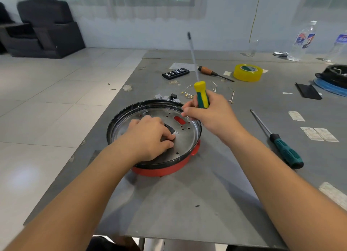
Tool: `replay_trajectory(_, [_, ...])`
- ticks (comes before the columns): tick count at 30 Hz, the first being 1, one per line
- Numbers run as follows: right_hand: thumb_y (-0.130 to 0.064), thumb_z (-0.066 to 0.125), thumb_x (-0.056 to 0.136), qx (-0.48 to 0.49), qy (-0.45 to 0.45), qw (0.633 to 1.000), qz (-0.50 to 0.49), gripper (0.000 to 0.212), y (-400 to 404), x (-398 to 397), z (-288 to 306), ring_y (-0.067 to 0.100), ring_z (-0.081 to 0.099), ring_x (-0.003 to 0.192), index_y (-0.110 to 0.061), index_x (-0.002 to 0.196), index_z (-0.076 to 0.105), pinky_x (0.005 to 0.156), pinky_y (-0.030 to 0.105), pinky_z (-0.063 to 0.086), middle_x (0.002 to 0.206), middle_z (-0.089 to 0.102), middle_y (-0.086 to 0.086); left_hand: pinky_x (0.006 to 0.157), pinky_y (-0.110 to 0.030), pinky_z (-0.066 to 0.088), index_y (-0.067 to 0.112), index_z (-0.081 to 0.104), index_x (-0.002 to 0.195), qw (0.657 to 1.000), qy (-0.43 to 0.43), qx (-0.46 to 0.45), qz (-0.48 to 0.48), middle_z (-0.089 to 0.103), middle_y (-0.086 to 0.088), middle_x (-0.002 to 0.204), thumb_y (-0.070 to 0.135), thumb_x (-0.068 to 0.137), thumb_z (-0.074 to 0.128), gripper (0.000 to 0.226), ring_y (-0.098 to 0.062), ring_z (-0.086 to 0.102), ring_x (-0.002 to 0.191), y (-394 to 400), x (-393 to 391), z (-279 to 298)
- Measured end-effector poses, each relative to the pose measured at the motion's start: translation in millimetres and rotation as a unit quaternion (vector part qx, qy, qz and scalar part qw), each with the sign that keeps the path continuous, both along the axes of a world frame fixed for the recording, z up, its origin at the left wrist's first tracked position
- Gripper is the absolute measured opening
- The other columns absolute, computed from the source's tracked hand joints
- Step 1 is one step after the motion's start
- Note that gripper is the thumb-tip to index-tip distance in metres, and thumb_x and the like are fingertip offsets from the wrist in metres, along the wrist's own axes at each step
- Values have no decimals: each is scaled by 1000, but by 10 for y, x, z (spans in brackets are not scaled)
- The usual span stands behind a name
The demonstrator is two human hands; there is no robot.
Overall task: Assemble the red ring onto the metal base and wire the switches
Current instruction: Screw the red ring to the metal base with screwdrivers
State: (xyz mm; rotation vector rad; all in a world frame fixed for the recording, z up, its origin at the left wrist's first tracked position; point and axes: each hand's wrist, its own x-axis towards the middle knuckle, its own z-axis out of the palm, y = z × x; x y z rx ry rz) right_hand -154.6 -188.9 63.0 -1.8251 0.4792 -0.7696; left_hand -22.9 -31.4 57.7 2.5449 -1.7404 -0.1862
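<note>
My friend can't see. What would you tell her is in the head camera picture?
A person's left hand grips a black part inside a round metal base sitting on a red ring, while the right hand holds a yellow-green screwdriver pointing up.

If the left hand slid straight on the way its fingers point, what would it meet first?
The left hand points right across the metal base, fingers already on a dark part at its centre. Past that, likely the base's far rim; depth is unclear.

Red ring (165, 169) under silver base (185, 140); yellow-green striped screwdriver handle (201, 95); yellow tape roll (247, 72) far right; grey table (187, 203).
</note>
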Motion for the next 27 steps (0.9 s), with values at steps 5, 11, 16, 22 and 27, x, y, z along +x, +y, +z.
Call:
replay_trajectory(5, [6, 70, 81, -15, 33, 999, 28, 29, 158, 112, -17, 21, 76, 80, -13, 74, 49, 72, 36, 60, 83, 77, 6, 63, -2, 36, 27, 79, 114, 986, 144, -86, 20, 62, 19, 81, 29, 96, 73, 19, 7, 59, 72, -21, 38, -116])
replay_trajectory(11, [-1, 75, 75, -113, 110, 987, 15, 27, 184, 162, -41, 15, 74, 81, -20, 70, 56, 82, 44, 60, 76, 75, -7, 66, -29, 61, 26, 73, 92, 922, 334, -178, 85, 75, 4, 73, 15, 96, 73, 12, -9, 65, 59, 32, 127, -143])
replay_trajectory(16, [-11, 79, 72, -143, 160, 976, 31, 18, 164, 190, 6, 14, 73, 76, -19, 82, 65, 81, 46, 60, 77, 75, -2, 63, -27, 60, 37, 61, 105, 896, 384, -216, 57, 77, 0, 78, 16, 105, 59, 21, -10, 65, 60, 38, 135, -167])
replay_trajectory(22, [-5, 78, 76, -77, 163, 982, 63, 23, 180, 220, 41, 16, 77, 72, -8, 93, 64, 80, 42, 64, 80, 75, 7, 67, -30, 62, 34, 65, 99, 887, 398, -229, 52, 77, -2, 77, 13, 107, 54, 25, -12, 68, 64, 45, 92, -144])
replay_trajectory(27, [2, 79, 75, -42, 155, 983, 89, 25, 160, 180, 53, 18, 76, 72, -4, 95, 65, 72, 33, 64, 87, 72, 8, 66, -25, 63, 19, 69, 96, 850, 467, -233, 68, 77, -8, 77, 14, 103, 63, 10, -15, 71, 67, 75, 57, -74])
